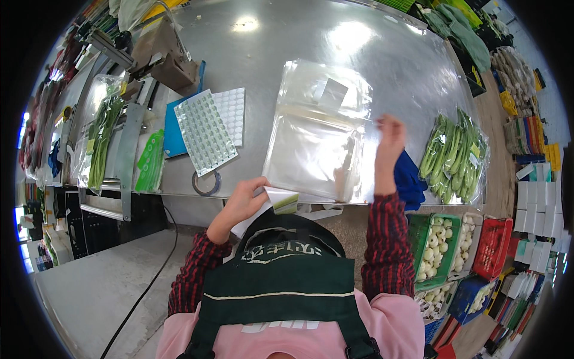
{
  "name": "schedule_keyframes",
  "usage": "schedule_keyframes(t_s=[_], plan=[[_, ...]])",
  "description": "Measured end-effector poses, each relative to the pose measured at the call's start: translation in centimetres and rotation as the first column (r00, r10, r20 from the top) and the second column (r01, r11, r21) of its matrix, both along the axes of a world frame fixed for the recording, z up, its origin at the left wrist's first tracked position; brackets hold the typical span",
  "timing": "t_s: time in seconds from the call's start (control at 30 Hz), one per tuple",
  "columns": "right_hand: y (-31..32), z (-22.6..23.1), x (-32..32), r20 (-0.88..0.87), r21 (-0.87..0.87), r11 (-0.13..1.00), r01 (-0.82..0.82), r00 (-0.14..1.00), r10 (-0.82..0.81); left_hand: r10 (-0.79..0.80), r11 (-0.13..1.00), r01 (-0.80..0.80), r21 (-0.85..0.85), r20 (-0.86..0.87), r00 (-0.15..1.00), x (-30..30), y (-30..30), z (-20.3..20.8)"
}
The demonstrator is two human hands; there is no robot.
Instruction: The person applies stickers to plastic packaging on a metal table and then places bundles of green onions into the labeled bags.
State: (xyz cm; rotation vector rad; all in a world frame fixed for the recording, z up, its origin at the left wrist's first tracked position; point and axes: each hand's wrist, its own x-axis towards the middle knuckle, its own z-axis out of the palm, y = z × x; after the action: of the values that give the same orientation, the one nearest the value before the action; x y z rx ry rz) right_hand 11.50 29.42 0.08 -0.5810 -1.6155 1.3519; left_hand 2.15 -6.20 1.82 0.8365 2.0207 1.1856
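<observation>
At the table's front edge, my left hand (244, 202) is closed on a folded white-and-green sheet (282, 200), which hangs just over the edge. A stack of clear plastic bags (317, 149) lies flat in front of me, with a small pale label (333, 94) on its upper part. My right hand (390, 139) is raised by the right side of the bags, fingers curled together and slightly blurred. What its fingertips hold, if anything, cannot be made out. Left of the bags lie a sheet of small green-and-white stickers (205, 131) and a white sticker sheet (230, 113).
A roll of tape (205, 183) sits near the front edge. Bagged green vegetables (454, 155) lie at right, beside a dark blue cloth (409, 179). A sealing machine (161, 57) stands at left near green packets (150, 161). Crates of pale round vegetables (439, 239) stand lower right.
</observation>
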Motion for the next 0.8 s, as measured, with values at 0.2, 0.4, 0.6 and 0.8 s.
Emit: schedule_keyframes(t_s=[0.2,0.4,0.6,0.8], plan=[[-16.5,2.3,2.0,0.301,-0.404,0.635,-0.659,0.56,0.772,0.033,0.974,0.0,0.227,-0.141,0.989,-0.3,2.4,1.2],[-10.9,2.9,0.2,0.456,-0.145,0.706,-0.693,0.587,0.669,-0.109,0.992,0.113,-0.062,0.063,0.992,-1.0,1.9,3.6],[-4.2,-2.9,-3.8,0.704,0.681,0.561,-0.471,0.634,-0.322,-0.006,0.998,-0.009,0.07,0.209,0.978,0.2,-1.3,-0.1],[-10.4,0.0,1.8,0.891,-0.003,0.646,-0.764,0.291,0.348,0.098,0.972,-0.15,0.179,0.27,0.958,-0.8,-2.9,0.0]])
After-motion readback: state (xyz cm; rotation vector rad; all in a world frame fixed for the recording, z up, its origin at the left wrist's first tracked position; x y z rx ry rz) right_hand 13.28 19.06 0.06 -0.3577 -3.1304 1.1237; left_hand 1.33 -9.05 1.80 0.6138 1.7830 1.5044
